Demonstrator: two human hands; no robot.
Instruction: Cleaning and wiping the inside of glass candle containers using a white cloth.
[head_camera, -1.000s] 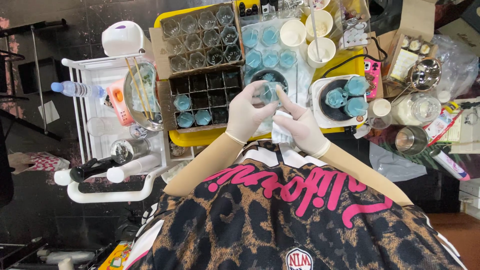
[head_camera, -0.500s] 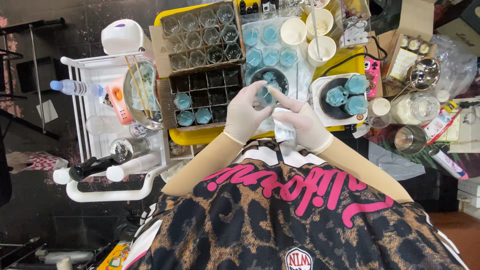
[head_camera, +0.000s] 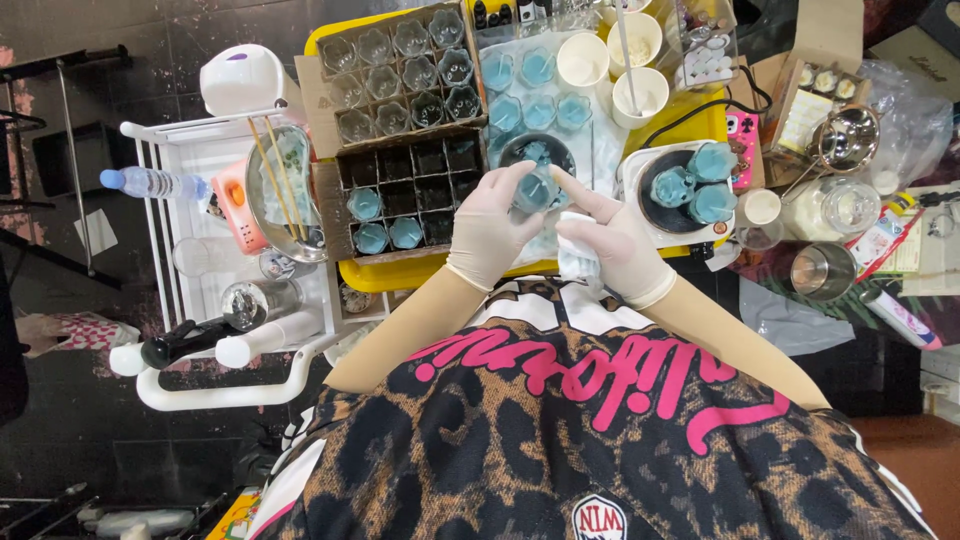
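My left hand (head_camera: 490, 228), in a pale glove, holds a small glass jar of blue wax (head_camera: 535, 190) above the yellow tray (head_camera: 400, 272). My right hand (head_camera: 618, 240), also gloved, clutches a white tissue (head_camera: 577, 262) in its palm and touches the jar's rim with its forefinger. Just behind the jar sits a dark round bowl (head_camera: 535, 152) with blue pieces in it.
A divided cardboard box (head_camera: 405, 190) holds three filled blue jars at the left; another box (head_camera: 400, 70) holds empty glasses. A scale (head_camera: 660, 195) carries three blue jars at the right. White paper cups (head_camera: 585, 62), a white cart (head_camera: 200, 250) and metal cups (head_camera: 822, 270) surround the tray.
Both hands stay close around the jar; my right forefinger has shifted slightly along its rim.
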